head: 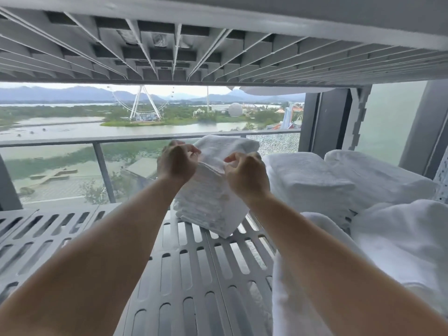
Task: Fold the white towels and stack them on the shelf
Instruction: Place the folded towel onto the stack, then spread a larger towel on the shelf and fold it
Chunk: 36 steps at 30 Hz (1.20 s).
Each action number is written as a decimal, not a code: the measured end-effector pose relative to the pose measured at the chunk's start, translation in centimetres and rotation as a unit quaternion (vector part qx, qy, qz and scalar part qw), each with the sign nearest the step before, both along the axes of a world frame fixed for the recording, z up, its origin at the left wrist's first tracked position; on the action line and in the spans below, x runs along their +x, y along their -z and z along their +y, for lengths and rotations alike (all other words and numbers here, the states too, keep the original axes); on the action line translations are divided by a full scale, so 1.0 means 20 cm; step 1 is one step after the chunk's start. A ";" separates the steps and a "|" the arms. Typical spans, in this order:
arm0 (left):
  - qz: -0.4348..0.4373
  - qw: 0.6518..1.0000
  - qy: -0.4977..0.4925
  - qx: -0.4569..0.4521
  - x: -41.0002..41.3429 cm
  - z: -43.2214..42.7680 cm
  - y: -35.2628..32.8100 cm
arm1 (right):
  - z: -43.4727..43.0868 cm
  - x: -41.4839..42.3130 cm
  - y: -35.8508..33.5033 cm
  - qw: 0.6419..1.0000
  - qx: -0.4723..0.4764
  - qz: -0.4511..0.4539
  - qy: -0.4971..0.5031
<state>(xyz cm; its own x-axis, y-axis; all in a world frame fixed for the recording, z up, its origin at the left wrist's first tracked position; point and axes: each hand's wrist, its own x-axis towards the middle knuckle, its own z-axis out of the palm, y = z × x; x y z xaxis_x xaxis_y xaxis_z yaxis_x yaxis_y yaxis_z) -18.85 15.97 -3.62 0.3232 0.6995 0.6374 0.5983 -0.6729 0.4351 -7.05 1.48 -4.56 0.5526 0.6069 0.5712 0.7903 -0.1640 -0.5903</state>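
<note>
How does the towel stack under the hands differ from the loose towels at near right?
The towel stack is neatly folded, tall and square-edged; the loose towels lie crumpled in a heap. The left hand and right hand pinch the stack's top; neither touches the loose towels. Both are white.

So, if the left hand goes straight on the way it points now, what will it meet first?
Most likely the top towel of the white stack: the left hand points forward and slightly right, and its curled fingers seem to pinch that towel's near edge. Depth is unclear.
</note>
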 end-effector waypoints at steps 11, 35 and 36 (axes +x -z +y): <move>0.059 0.998 -0.001 -0.016 0.02 -0.41 0.11 | -0.39 0.14 -0.13 0.996 -0.057 -0.060 -0.022; 0.001 0.909 0.239 -0.341 -0.19 -1.39 0.41 | -1.19 0.15 0.27 0.977 -0.214 0.001 -0.004; -0.012 0.910 0.233 -0.341 -0.25 -1.39 0.40 | -1.22 0.11 0.29 0.983 -0.181 -0.020 0.003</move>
